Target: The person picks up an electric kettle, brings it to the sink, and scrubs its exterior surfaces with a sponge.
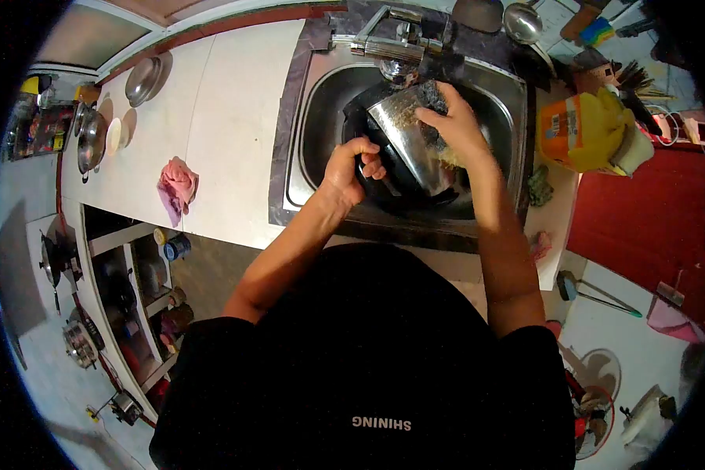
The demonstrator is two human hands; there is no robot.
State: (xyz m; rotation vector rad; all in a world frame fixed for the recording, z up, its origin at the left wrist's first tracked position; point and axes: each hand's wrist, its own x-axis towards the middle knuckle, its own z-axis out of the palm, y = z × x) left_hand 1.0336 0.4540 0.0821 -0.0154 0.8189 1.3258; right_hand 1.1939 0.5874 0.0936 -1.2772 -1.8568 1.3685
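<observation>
Over the sink [311,168], a shiny steel kettle [406,145] with a black handle is tilted on its side. My left hand [351,168] is closed round the handle on the kettle's left. My right hand [456,129] presses against the far right of the steel body, fingers bent over a grey, fuzzy scrubber [433,95]; its full outline is hidden. Black plastic surrounds the kettle's lower side, and I cannot tell how much of it belongs to the kettle. The chrome faucet [388,48] is just beyond, close to the kettle's far end.
A crumpled pink cloth [178,188] lies on the white counter [235,117] at left, with a metal lid [144,81] farther back. Right of the sink are a yellow plastic pack [576,133] and a green scrubber [540,186]. A ladle [523,25] lies behind the sink.
</observation>
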